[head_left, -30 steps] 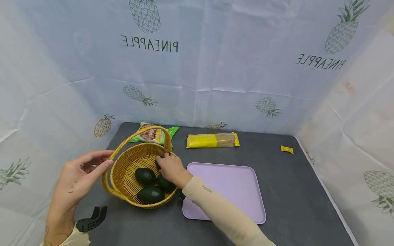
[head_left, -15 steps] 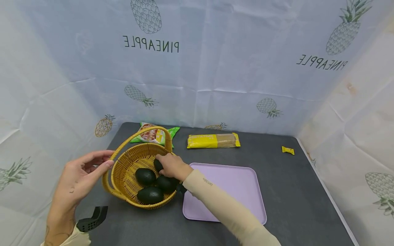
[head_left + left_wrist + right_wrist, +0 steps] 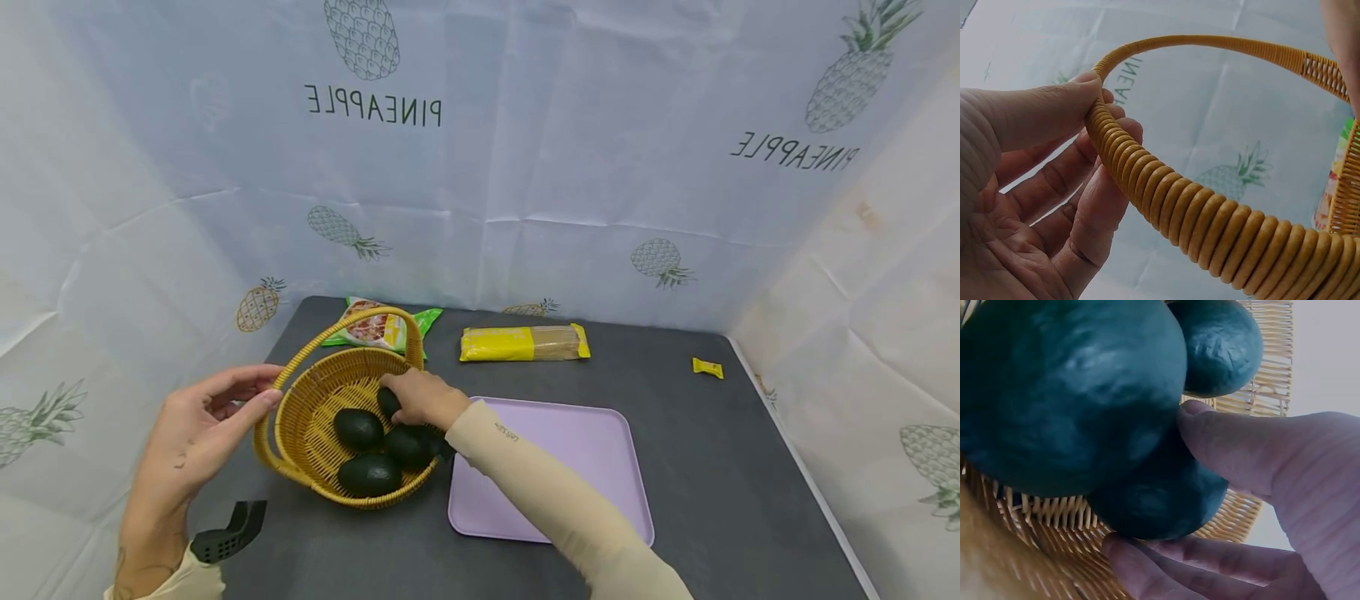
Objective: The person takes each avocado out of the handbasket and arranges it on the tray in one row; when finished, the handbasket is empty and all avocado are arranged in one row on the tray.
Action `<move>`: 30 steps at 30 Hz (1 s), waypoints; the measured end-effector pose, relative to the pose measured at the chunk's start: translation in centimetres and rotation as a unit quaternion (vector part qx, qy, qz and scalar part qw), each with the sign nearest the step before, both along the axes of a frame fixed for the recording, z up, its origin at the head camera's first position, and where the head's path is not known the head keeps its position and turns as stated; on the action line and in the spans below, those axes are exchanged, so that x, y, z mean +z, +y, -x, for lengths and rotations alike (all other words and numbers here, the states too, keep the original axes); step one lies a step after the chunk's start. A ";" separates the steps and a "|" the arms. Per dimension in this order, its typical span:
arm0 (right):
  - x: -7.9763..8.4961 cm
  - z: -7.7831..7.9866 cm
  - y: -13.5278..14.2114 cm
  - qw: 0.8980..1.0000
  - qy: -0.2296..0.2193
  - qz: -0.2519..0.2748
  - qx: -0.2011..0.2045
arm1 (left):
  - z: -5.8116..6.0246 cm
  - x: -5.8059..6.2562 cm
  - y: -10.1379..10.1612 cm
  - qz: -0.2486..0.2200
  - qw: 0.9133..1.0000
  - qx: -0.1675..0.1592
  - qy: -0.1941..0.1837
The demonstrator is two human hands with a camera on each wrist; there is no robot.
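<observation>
A yellow woven basket stands at the left of the table with several dark green avocados in it. My left hand pinches the left side of its arched handle, thumb on one side and fingers on the other. Inside the basket, near the far right wall, my right hand holds an avocado between thumb and fingers. The other avocados lie close by: one at the middle, one at the near side and one under the right wrist. A large avocado fills much of the right wrist view.
Right of the basket lies a lilac tray, partly beneath the right forearm. Behind are a green food packet and a yellow noodle packet. A small yellow wrapped piece lies far right. Pineapple-print cloth walls the table.
The right hand has turned and shifted slightly right, its fingers now around the far avocado, more of which shows. The left hand keeps its grip on the handle. The whole view drifts slightly.
</observation>
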State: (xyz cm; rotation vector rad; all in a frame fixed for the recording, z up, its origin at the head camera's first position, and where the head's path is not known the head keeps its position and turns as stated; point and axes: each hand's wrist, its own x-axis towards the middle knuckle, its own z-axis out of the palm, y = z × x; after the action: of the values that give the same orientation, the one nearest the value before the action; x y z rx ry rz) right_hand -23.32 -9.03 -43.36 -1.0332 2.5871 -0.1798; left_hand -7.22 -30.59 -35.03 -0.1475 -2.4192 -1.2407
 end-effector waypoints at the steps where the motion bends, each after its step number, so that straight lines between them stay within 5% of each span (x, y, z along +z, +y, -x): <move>1: 0.0 0.0 -0.1 1.000 0.001 -0.001 0.001 | 0.0 0.0 0.0 0.001 1.000 0.000 0.001; 30: -0.9 0.2 -1.2 1.000 0.020 0.022 0.003 | 0.2 0.1 -0.3 -0.006 1.000 -0.003 0.002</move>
State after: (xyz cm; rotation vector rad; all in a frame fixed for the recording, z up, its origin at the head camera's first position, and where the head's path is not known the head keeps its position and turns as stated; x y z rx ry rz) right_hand -23.51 -10.19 -44.26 -1.0707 2.6260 -0.2188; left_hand -7.38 -30.88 -34.96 -0.1540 -2.4094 -1.2566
